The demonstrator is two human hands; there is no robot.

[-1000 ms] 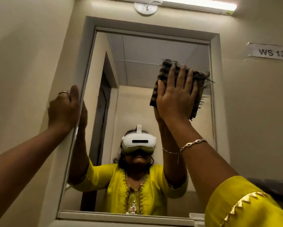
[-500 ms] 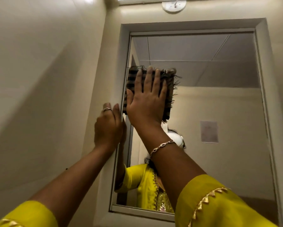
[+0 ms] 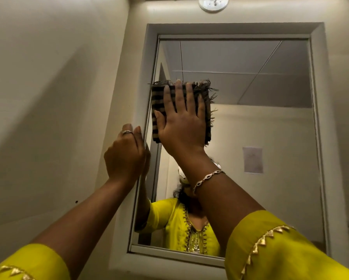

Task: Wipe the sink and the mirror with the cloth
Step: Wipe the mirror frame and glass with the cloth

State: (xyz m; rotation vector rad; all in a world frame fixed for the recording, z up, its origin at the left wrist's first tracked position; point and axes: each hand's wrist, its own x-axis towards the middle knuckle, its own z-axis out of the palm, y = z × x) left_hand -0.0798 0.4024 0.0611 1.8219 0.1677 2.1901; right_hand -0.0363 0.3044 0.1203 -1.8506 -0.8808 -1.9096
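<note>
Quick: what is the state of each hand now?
Left hand: rests on the frame; grip cannot be told.
Right hand: open, flat, pressing the cloth on the mirror.

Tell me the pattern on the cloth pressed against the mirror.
Dark brown and tan stripes, on the folded fringed cloth under the right hand; head view.

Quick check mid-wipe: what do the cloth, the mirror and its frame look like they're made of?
Cloth: woven fabric, probably cotton, matte. It has dark and tan stripes, with loose frayed threads at its top and right edges.
Frame: smooth, pale grey-white, with a slight sheen. It could be painted wood or plastic; I cannot tell which.
Mirror: glossy glass that reflects the ceiling tiles clearly.
</note>
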